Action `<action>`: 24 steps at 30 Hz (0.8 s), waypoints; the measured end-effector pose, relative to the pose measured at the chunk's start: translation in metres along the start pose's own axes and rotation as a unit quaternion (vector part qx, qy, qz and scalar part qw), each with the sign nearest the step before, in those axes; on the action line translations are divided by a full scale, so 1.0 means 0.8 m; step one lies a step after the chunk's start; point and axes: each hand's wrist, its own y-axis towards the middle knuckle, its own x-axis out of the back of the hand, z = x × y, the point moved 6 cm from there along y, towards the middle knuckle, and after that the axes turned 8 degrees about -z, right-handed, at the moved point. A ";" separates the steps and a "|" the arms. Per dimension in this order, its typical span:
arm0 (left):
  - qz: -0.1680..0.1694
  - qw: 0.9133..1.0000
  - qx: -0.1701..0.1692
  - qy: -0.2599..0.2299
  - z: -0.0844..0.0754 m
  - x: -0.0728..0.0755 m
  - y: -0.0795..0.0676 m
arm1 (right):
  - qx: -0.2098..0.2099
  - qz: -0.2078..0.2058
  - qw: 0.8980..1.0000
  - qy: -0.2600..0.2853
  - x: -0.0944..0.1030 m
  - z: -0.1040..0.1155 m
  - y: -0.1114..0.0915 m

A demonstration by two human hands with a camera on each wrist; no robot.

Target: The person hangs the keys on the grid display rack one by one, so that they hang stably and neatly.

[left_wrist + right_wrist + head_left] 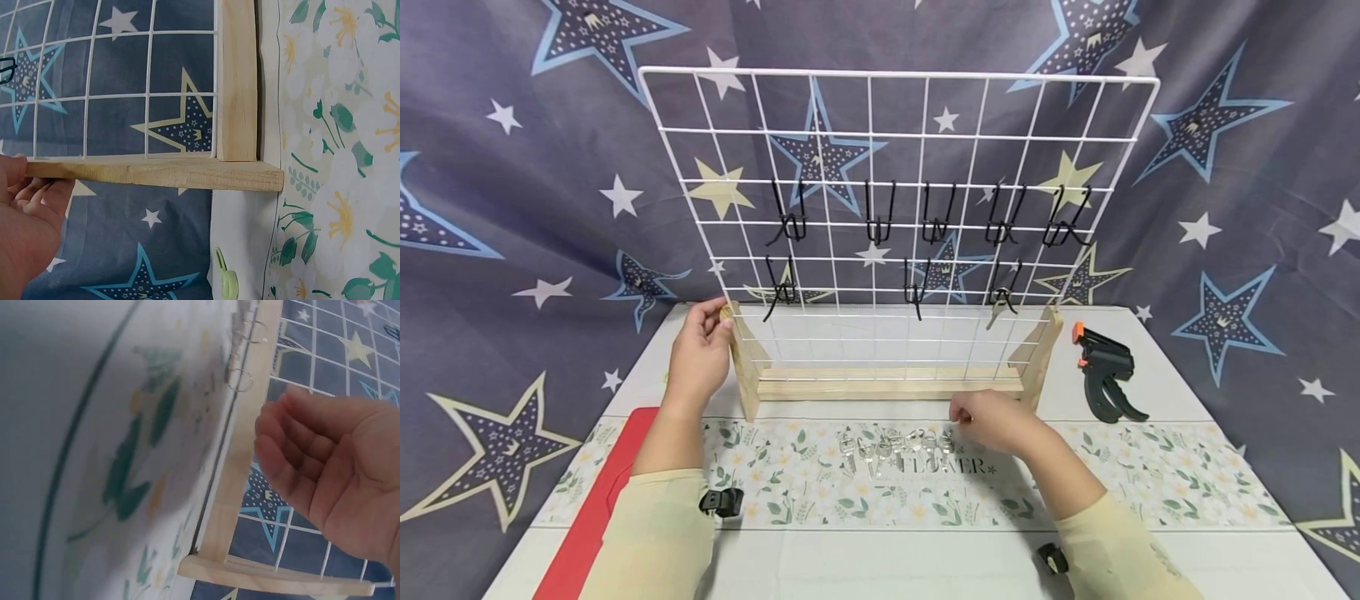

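1. As two pale sleeves (651, 533) reach in over the bench (865, 562), a red case (597, 512) lies beside the left one, partly covered by it;
2. further in, the keys (883, 450) lie bunched in a row on a floral strip (1150, 479), in front of the stand (850, 389);
3. the right hand (996, 419) hangs just over the right end of the keys, fingers loosely curled, nothing visible in them; the two hands are well apart;
4. the wooden stand is upright behind the keys; a black tool (1107, 372) with orange tips lies to its right;
5. the left hand (698, 354) pinches the top of the stand's left side, thumb against fingers;
6. a white grid (870, 134) rises from the stand, bearing black hooks (936, 231), five above and three below; what looks like a key (997, 310) hangs at the lower right one;
7. behind everything hangs a dark starry cloth (572, 333).
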 end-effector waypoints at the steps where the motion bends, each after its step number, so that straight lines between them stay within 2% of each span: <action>1: -0.001 1.000 0.000 0.001 0.000 0.000 0.000 | 0.002 0.002 1.000 -0.008 -0.002 0.001 0.001; 10: 0.000 1.000 0.007 0.004 0.001 0.001 -0.001 | 0.013 0.003 0.999 -0.031 -0.015 0.010 0.004; 18: 0.005 1.000 0.006 0.003 0.001 -0.001 0.000 | 0.026 0.019 0.998 -0.049 -0.021 0.012 0.004; 24: 0.005 1.000 0.013 0.010 0.003 0.000 0.000 | 0.030 0.009 0.998 -0.062 -0.021 0.014 0.006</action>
